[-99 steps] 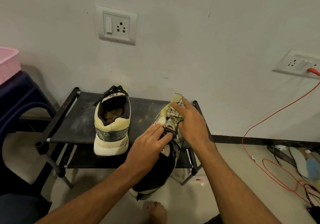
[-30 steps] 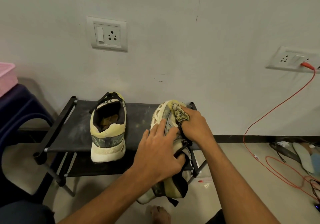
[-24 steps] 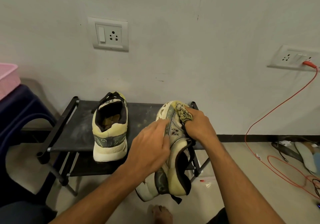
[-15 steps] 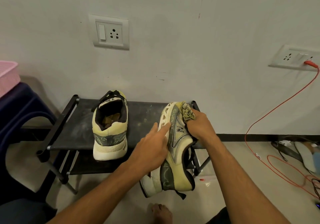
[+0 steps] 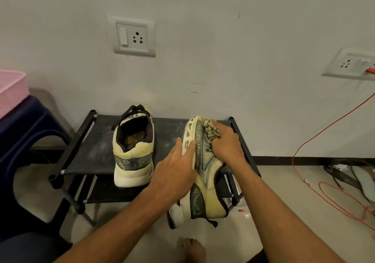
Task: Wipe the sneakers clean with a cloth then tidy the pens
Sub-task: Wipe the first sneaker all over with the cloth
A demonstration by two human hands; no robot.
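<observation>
A worn yellow-and-grey sneaker (image 5: pixel 205 181) is tipped on its side, toe toward the wall and heel hanging past the front of the black shoe rack (image 5: pixel 91 149). My left hand (image 5: pixel 174 171) holds it by the white sole, fingers stretched along it. My right hand (image 5: pixel 226 145) grips a crumpled patterned cloth (image 5: pixel 211 129) and presses it onto the upper near the toe. The second sneaker (image 5: pixel 133 147) stands upright on the rack's left part, heel toward me. No pens are in view.
A pink basket (image 5: pixel 10 90) sits on a dark blue chair (image 5: pixel 24 132) at the left. An orange cable (image 5: pixel 316 141) runs from a wall socket (image 5: pixel 351 63) down to coils on the floor at the right, beside loose insoles. My bare foot (image 5: pixel 191 248) is below the sneaker.
The held sneaker has rolled from opening-up onto its side, showing the sole edge and logo. My left hand slid off the top onto the sole. My right hand kept the cloth near the toe.
</observation>
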